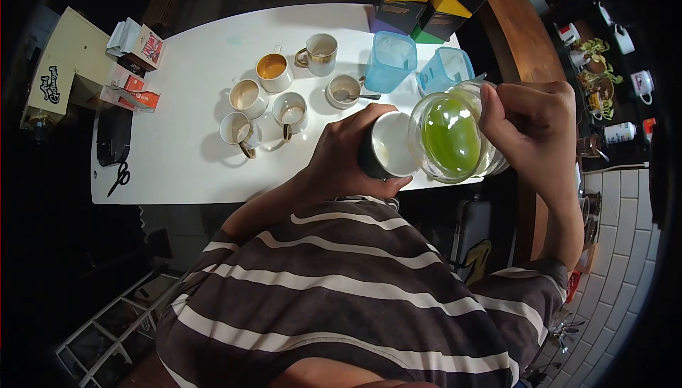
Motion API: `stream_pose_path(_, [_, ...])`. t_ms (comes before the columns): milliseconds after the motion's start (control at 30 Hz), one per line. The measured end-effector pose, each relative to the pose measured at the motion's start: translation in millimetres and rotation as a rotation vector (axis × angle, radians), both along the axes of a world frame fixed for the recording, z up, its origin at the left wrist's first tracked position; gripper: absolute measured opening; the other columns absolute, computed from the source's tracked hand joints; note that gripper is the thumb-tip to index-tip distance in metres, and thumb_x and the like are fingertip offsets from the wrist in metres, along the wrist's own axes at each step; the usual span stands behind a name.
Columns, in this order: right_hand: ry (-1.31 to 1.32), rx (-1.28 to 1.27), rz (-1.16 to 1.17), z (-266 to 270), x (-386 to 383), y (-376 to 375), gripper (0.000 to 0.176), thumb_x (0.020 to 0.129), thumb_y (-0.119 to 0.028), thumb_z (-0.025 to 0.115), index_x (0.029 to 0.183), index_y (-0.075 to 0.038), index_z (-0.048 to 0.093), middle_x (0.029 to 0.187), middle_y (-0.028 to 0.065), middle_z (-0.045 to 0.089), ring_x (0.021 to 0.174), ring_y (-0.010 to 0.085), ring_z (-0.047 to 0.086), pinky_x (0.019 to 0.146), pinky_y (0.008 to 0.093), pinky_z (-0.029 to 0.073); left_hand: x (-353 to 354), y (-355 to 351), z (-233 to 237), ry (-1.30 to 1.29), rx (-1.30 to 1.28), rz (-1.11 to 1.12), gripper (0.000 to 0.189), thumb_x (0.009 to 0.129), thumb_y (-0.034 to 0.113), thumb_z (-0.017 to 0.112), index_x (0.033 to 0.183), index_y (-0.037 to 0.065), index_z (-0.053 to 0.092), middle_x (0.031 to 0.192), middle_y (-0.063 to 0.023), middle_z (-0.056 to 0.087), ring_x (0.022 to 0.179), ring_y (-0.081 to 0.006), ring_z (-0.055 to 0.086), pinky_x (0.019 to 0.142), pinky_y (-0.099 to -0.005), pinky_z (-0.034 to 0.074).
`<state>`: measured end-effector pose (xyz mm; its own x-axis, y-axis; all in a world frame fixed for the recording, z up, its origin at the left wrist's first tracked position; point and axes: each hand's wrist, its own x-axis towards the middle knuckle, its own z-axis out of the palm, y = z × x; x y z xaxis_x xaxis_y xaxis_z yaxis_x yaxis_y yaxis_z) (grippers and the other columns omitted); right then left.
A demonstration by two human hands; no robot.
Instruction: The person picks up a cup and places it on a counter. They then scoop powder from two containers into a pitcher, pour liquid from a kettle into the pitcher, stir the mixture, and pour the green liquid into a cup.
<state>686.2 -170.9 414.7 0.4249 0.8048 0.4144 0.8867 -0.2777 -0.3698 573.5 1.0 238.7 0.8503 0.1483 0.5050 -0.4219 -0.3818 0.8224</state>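
Note:
My left hand [349,150] is wrapped round a dark cup [393,145] with a white inside, tilted toward the right. A little pale residue shows in it. My right hand [529,121] grips a clear glass vessel [455,136] holding bright green liquid, tipped toward the cup with its rim beside the cup's mouth. No stream between them can be made out. Just beyond the cup stands a small white cup [344,92] with a spoon [366,97] in it. Two blue translucent containers [391,62] stand behind the glass vessel.
Several used mugs [274,72] stand on the white table [192,111]. Dark boxes [433,4] rise at the back right. Small packets [135,68], black scissors [119,178] and a cream-coloured machine [64,68] are at the left. Plants [598,75] and mugs line the right side.

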Motion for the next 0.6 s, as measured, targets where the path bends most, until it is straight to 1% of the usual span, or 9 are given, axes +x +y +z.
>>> stream_pose_path(167, [0.005,-0.008,0.010,1.7,-2.3,1.0,0.030,0.089,-0.006,0.066,0.063,0.007,0.060,0.048,0.0033,0.043,0.044,0.0060,0.036,0.044,0.0258,0.028,-0.8,-0.1,-0.6,0.001,0.006,-0.002,0.077,0.059,0.031,0.091,0.122,0.004,0.057,0.104,-0.0140,0.069,0.092,-0.0283,0.073,0.084,-0.0383,0.058])
stream_pose_path(233, [0.014,-0.048,-0.009,3.7,-2.4,1.3,0.025,0.087,-0.008,0.070,0.066,0.005,0.066,0.048,0.0088,0.051,0.039,0.0133,0.047,0.043,0.0282,0.035,-1.2,0.1,-0.5,-0.016,0.018,-0.002,0.077,0.059,0.031,0.091,0.122,0.004,0.056,0.104,-0.0140,0.069,0.092,-0.0283,0.073,0.084,-0.0382,0.058])
stream_pose_path(400, [0.002,-0.071,-0.002,5.9,-1.9,2.2,0.026,0.087,-0.009,0.070,0.065,0.004,0.065,0.048,0.0093,0.050,0.039,0.0152,0.046,0.043,0.0292,0.035,-2.9,-1.2,0.6,0.041,-0.027,-0.032,0.077,0.059,0.032,0.091,0.122,0.004,0.056,0.103,-0.0135,0.070,0.092,-0.0283,0.073,0.083,-0.0373,0.058])
stream_pose_path(600, [-0.041,-0.077,0.019,5.9,-2.3,4.1,0.028,0.087,-0.011,0.069,0.063,0.003,0.064,0.048,0.0095,0.048,0.038,0.0196,0.043,0.043,0.0324,0.034,-3.0,-1.4,0.6,0.015,-0.015,-0.030,0.076,0.060,0.031,0.092,0.122,0.005,0.056,0.103,-0.0134,0.070,0.091,-0.0279,0.073,0.082,-0.0372,0.058])
